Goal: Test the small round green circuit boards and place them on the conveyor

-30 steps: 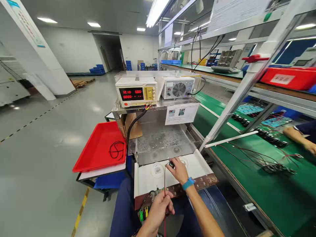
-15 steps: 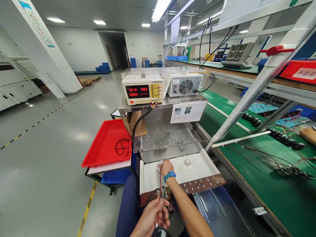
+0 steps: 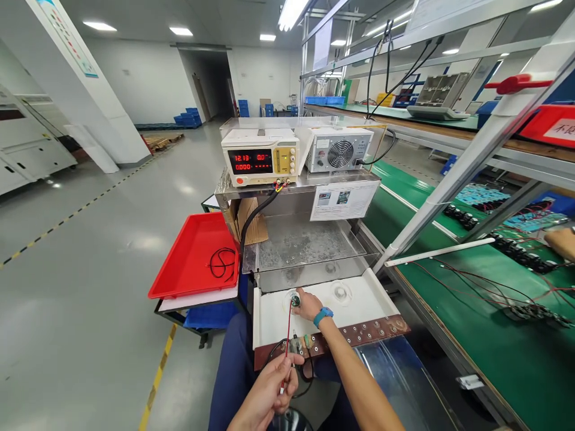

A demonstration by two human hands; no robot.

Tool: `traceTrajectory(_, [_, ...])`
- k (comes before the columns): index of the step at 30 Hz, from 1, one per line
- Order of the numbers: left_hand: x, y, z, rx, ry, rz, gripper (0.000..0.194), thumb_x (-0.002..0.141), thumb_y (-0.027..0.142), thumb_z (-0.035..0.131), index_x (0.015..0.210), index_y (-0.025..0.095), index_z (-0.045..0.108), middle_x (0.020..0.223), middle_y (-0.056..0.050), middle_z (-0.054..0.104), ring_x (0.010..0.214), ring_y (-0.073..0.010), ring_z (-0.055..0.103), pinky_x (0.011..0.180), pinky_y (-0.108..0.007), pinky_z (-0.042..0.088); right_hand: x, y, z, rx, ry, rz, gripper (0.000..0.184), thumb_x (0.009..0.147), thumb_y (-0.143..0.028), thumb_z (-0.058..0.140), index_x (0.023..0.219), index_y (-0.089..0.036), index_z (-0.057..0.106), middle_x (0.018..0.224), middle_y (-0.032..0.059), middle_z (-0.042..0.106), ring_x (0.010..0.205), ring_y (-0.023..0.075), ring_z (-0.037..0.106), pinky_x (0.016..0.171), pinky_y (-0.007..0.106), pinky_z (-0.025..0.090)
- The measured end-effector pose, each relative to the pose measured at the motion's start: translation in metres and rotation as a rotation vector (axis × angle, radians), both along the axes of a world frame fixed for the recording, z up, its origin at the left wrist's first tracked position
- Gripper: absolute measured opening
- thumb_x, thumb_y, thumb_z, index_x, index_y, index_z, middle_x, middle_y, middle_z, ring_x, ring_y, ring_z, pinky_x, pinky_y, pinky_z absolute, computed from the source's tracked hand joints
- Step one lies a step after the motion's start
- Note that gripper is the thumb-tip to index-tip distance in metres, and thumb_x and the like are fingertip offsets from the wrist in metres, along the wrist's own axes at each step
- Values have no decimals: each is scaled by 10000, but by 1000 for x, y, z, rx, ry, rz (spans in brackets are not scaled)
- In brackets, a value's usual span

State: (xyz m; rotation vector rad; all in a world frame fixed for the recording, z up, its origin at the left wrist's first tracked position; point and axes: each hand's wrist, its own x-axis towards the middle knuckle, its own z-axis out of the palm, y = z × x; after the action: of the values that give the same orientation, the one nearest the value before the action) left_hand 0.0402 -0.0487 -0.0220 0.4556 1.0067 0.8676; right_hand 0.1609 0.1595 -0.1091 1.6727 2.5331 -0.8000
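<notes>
My right hand, with a blue band at the wrist, reaches over the left part of the white tray. Its fingers close on a small round dark part with a greenish face. From that part a red wire runs down toward my body. My left hand pinches this wire near its lower end, where a small white tip shows. Just in front of the tray, a brown strip with metal eyelets carries a small fixture with black leads.
A power supply with red digits stands on the metal shelf, beside a grey fan-backed unit. At left, a red tray holds a black cable. A green bench with wires lies right; another person's hand is there.
My right hand has shifted slightly right and turned, so the small round part now shows beside its fingers. My left hand has moved a little left, still on the red wire.
</notes>
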Motion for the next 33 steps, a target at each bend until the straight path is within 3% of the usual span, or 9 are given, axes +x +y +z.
traceTrajectory(5, [-7,9,20,-25,-130,-47,378,780,370,755,1084,154,694,736,0,581,484,-14,324,457,-182,138,7,3,-9,22,72,80,429,840,-295,671,1253,-214,585,1148,87,698,1028,235,646,822,280,402])
traceTrajectory(8, [-8,23,26,48,-128,-77,338,785,384,766,1001,127,731,828,-48,618,541,-36,418,466,-181,258,6,3,-11,32,73,59,354,868,-312,651,1209,-224,615,1110,73,707,1000,222,645,797,270,388])
traceTrajectory(11, [-6,44,22,124,-60,-92,390,779,456,768,940,102,739,812,-68,642,626,-89,549,579,-218,426,6,3,-12,34,70,49,339,868,-341,660,1188,-234,630,1059,59,723,968,216,652,772,265,382])
traceTrajectory(14, [-2,66,11,170,69,-108,494,744,557,760,935,102,736,753,-59,640,696,-141,600,673,-265,471,6,4,-12,39,67,31,340,862,-358,655,1180,-238,639,1034,55,731,956,219,658,758,267,383])
traceTrajectory(18, [5,91,-10,266,343,-92,598,662,668,747,870,107,744,644,-1,583,606,-122,511,591,-252,378,6,6,-14,31,53,34,354,855,-346,628,1194,-246,634,1045,56,735,968,226,663,754,274,392])
traceTrajectory(23, [11,110,-40,342,478,23,442,608,568,787,683,144,687,607,19,585,609,-126,472,618,-261,354,6,8,-15,32,30,48,359,858,-324,595,1207,-243,624,1073,73,740,998,243,670,764,289,403])
traceTrajectory(27, [13,112,-60,353,518,85,322,600,442,784,696,166,650,609,9,620,619,-143,532,639,-271,390,7,7,-15,38,18,56,373,870,-359,607,1227,-252,610,1094,73,739,1013,245,674,770,289,410])
traceTrajectory(33, [14,112,-74,329,492,45,288,590,378,783,728,177,630,622,-26,696,597,-164,608,630,-286,459,8,6,-17,53,32,47,382,873,-391,622,1230,-256,605,1088,66,742,1012,235,678,778,278,414])
